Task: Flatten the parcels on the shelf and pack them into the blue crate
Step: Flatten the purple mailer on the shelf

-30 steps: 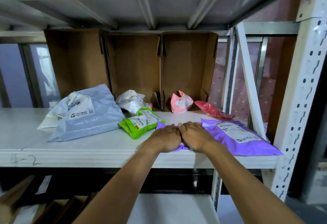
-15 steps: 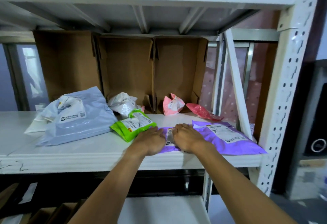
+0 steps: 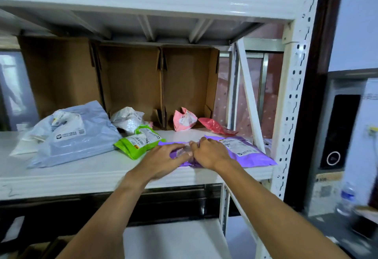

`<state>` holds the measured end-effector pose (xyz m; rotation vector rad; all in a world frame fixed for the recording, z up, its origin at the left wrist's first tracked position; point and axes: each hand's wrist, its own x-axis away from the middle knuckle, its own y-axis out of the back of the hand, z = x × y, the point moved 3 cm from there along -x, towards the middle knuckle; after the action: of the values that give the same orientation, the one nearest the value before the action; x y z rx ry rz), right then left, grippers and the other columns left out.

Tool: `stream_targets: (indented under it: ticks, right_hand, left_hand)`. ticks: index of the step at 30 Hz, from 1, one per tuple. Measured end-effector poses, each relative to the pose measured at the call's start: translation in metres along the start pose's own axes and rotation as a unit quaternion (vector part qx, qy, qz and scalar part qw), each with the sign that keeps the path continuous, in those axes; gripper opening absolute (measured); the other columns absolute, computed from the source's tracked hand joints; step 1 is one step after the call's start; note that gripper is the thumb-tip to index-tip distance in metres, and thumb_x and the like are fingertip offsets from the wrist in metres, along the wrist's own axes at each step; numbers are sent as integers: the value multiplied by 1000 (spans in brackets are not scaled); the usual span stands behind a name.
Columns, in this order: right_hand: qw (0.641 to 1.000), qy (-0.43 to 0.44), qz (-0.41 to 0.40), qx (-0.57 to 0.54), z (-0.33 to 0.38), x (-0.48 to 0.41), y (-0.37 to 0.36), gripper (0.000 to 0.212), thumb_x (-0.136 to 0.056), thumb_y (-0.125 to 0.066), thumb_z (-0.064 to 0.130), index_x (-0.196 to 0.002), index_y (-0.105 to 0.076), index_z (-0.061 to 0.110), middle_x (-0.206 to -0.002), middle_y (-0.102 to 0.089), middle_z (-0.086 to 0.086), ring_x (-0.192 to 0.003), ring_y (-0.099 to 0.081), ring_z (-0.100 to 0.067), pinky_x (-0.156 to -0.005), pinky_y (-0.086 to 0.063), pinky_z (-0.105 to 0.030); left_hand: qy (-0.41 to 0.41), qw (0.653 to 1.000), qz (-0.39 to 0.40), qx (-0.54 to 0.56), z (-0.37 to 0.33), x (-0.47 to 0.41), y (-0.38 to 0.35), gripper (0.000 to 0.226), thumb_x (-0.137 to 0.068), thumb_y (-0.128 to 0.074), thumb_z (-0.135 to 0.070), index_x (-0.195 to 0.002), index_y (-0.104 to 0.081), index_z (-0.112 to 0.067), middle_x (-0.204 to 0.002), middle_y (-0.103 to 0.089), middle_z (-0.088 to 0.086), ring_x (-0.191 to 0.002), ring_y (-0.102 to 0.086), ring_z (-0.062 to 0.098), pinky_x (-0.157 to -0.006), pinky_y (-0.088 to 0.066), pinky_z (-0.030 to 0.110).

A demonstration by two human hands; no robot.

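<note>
Purple parcel (image 3: 248, 153) in left-hand (image 3: 161, 161), right-hand (image 3: 210, 154) grip

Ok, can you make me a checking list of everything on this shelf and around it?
surface: white shelf, parcels spread along it.
job's things: purple parcel under both hands; green parcel, grey-blue parcel, white parcel, pink parcel lie nearby; blue crate not in view.
clutter: red bag; open cardboard boxes behind.
grips: left hand and right hand bunch the purple parcel's end.
cables: nothing seen.
surroundings: blurred water bottle at right.
</note>
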<state>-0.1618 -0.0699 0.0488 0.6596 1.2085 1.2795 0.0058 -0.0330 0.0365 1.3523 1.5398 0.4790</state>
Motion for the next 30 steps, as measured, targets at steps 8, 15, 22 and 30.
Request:
stream_targets:
  ticks: [8,15,22,30]
  right_hand:
    - [991,-14,67,-111,6,-7,6,51,-101,-36,49,-125,-59,9,-133,-59,-14,-119,-54,-32,-95,-42,-39]
    - [975,18,46,-217,16,-10,16,61,-89,-56,9,-148,-43,13,-146,-51,-12,-131,-49,-30,-107,-42,-37]
    - [968,45,-25,-245,-3,-11,32,59,-84,-48,-2,-137,-59,21,-141,-58,-7,-118,-60,-28,-97,-53,-43]
    - [962,-23,-126,-240,-72,0,63,54,-79,-45,-3,-119,-72,21,-131,-63,-12,-102,-67,-33,-87,-55,-39]
  left_hand:
    - [15,995,84,-42,-2,13,-8,104,-70,-70,-76,-156,-28,-34,-157,-39,-11,-142,-39,14,-112,-34,27]
    - [54,996,66,-13,0,2,-11,91,-76,-51,-85,-154,-27,-44,-149,-51,-8,-133,-49,21,-106,-44,35]
    - [3,999,31,-16,-20,-10,-20,88,-84,-60,-69,-157,-19,-41,-153,-45,-7,-136,-45,21,-107,-41,33]
    - [-72,997,25,-9,-78,-39,-51,78,-92,-54,-63,-157,-17,-41,-157,-41,-4,-137,-46,26,-103,-42,34]
